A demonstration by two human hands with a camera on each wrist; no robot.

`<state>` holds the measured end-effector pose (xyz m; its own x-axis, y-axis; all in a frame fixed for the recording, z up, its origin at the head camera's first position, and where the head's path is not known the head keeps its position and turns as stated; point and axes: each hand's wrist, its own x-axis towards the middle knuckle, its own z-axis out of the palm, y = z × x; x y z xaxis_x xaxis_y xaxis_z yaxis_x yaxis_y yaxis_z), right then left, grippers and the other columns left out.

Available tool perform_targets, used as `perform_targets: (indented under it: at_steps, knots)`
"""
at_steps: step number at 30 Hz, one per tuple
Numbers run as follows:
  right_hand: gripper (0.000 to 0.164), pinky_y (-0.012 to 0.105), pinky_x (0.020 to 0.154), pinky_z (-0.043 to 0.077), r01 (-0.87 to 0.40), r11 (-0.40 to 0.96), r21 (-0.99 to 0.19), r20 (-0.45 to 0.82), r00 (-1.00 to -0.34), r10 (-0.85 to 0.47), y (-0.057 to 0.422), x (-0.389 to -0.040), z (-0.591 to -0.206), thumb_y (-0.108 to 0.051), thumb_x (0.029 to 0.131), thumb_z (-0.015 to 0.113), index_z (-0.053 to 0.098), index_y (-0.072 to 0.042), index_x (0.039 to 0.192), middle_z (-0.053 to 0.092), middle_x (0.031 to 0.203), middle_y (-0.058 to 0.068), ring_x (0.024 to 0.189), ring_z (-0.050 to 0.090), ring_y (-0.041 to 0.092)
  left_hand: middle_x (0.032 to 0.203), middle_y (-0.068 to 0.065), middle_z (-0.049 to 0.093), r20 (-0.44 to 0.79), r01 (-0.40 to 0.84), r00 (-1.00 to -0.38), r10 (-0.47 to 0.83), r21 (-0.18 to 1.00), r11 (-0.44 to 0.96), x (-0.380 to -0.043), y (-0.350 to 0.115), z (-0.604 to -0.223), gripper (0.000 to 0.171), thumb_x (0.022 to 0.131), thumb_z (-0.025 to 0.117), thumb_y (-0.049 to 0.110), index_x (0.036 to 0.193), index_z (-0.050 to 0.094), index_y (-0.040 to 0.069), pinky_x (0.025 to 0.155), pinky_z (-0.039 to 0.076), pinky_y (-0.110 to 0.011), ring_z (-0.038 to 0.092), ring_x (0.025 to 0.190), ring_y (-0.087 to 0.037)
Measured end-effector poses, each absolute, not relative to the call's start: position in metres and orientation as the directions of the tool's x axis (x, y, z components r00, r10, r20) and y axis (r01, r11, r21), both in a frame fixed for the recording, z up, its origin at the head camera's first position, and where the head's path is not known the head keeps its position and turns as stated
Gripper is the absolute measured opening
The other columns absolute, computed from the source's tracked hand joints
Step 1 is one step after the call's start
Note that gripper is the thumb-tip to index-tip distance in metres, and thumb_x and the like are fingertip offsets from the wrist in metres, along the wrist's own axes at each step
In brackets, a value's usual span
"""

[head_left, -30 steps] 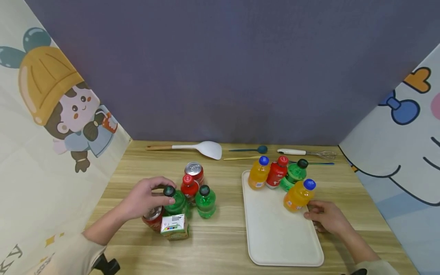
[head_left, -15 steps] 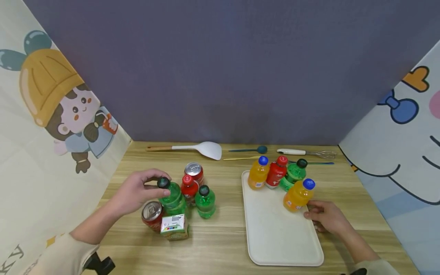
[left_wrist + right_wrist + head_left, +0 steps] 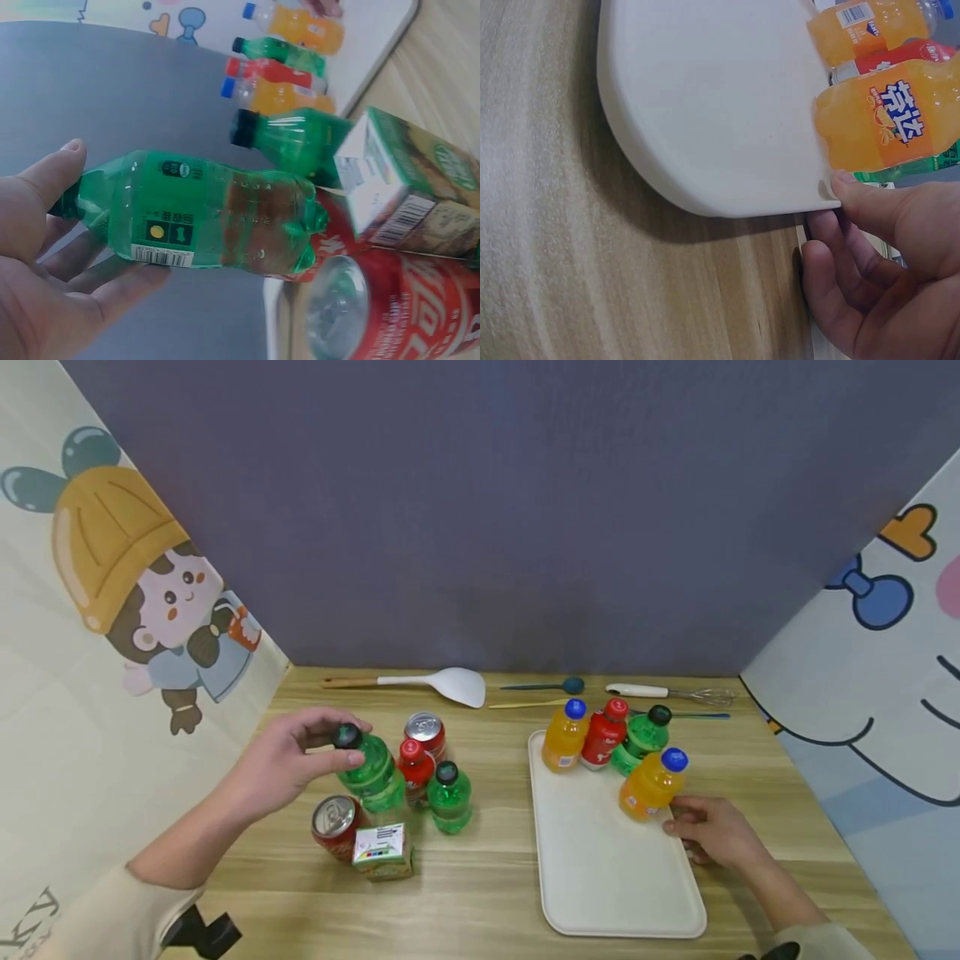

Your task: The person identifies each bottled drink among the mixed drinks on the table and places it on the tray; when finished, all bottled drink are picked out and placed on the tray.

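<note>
Your left hand [image 3: 283,762] pinches the bottle [image 3: 372,770] high up, base tilted toward five o'clock; your right hand [image 3: 714,832] pinches the tray [image 3: 615,881], four o'clock from the bottle.

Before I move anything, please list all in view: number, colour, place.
table: 1, brown, underneath
tray: 1, white, right
Fanta bottles: 2, orange, tray
drink bottles: 2, red, tray, left group
soda bottles: 3, green, tray, left group, held
cola cans: 2, red, left group
carton: 1, white, green, left group
spatula: 1, white, back left
spoon: 1, teal, back middle
whisk: 1, white handle, back right
thin utensils: 2, yellow, blue, back
wall panels: 3, grey, printed, around
sleeves: 2, beige, forearms
left hand: 1, holding soda bottle
right hand: 1, gripping tray
</note>
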<state>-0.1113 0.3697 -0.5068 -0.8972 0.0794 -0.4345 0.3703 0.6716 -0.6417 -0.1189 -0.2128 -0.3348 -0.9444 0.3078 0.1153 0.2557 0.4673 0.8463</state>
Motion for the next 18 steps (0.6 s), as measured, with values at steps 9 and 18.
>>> perform_targets:
  at_steps: [9,18]
  knots:
    - [0.071,0.035,0.062,0.06,0.388,0.653,-0.65,-0.445,-0.891,0.087,0.37,-0.112,-0.507,-0.028,0.091,0.079,0.05,0.007,0.146,0.072,0.101,0.009,0.074,0.063,0.02,0.113,-0.005,0.075,0.231,0.345,-0.93,0.286,0.816,0.464,-0.119,-0.203,-0.305,0.024,0.092,0.079,0.016,0.115,0.071,0.012,0.075,0.061,-0.027,0.073,0.094,-0.012]
    - [0.071,0.035,0.063,0.06,0.387,0.656,-0.648,-0.445,-0.891,0.085,0.371,-0.112,-0.508,-0.029,0.091,0.079,0.05,0.007,0.146,0.071,0.101,0.01,0.075,0.063,0.02,0.105,-0.003,0.073,0.292,0.413,-0.895,0.336,0.827,0.38,-0.134,-0.164,-0.288,0.023,0.091,0.08,0.013,0.113,0.071,0.013,0.074,0.061,-0.029,0.072,0.092,-0.016]
